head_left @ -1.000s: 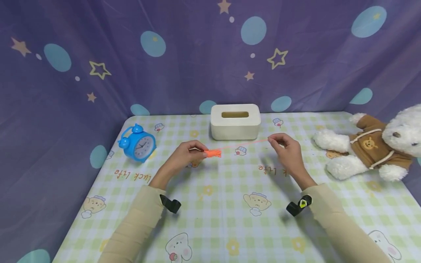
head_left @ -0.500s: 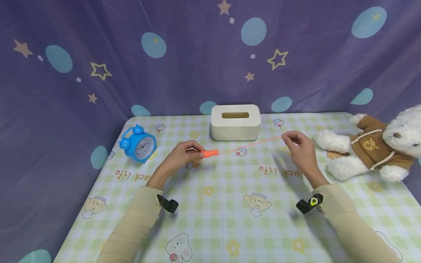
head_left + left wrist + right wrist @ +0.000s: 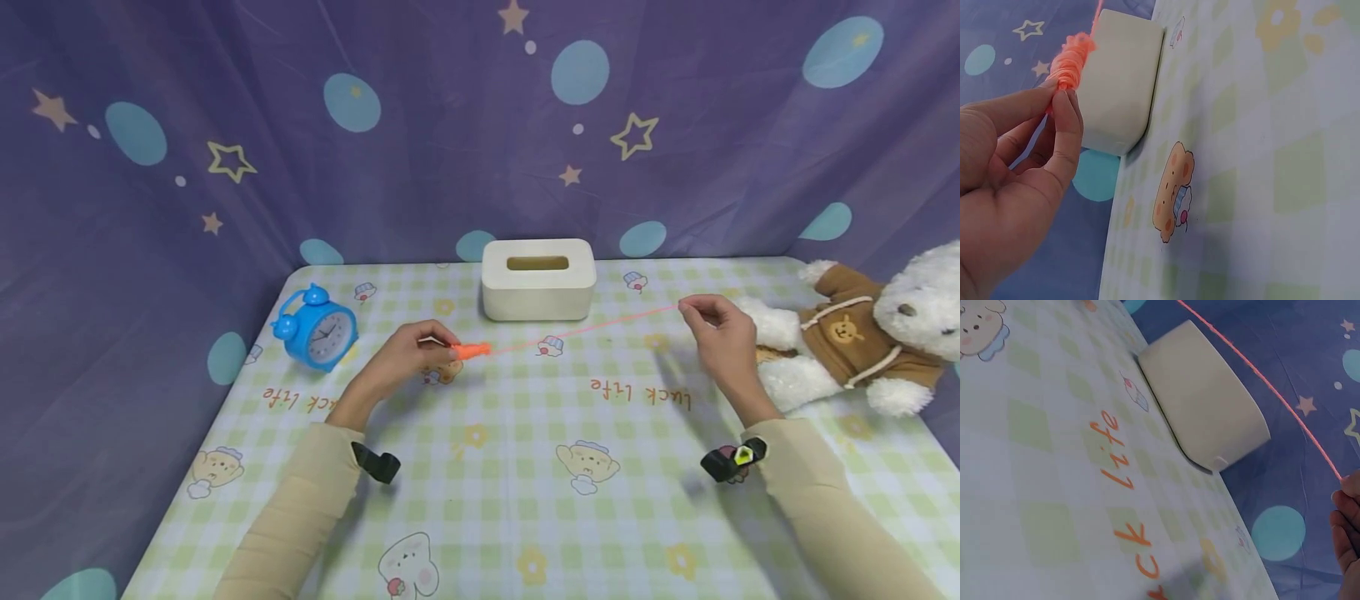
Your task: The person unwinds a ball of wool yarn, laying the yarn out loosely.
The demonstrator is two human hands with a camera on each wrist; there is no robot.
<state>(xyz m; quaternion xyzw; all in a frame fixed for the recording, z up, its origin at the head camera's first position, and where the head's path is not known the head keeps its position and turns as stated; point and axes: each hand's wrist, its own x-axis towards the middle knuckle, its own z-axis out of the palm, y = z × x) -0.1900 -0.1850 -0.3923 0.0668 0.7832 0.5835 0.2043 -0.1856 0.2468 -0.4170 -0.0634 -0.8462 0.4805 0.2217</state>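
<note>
A small wound bundle of bright orange yarn (image 3: 472,351) is pinched by its near end between the thumb and fingers of my left hand (image 3: 416,354). In the left wrist view the coils of the yarn bundle (image 3: 1071,62) stick up past the fingertips. One thin strand (image 3: 585,330) runs from the bundle across to the right, stretched almost straight above the table. My right hand (image 3: 723,337) pinches the strand's far end between thumb and forefinger, in front of the bear's leg. The right wrist view shows the taut strand (image 3: 1272,392) reaching those fingertips.
A cream tissue box (image 3: 536,298) stands at the back middle, behind the strand. To the left is a blue alarm clock (image 3: 318,333). A white teddy bear (image 3: 840,333) in a brown hoodie lies at the right. Checked cloth (image 3: 525,500) covers the table; a purple curtain (image 3: 450,167) hangs behind.
My right hand has moved right, away from the left, and the strand between them has grown longer. The left hand has shifted slightly left, and the bundle looks smaller.
</note>
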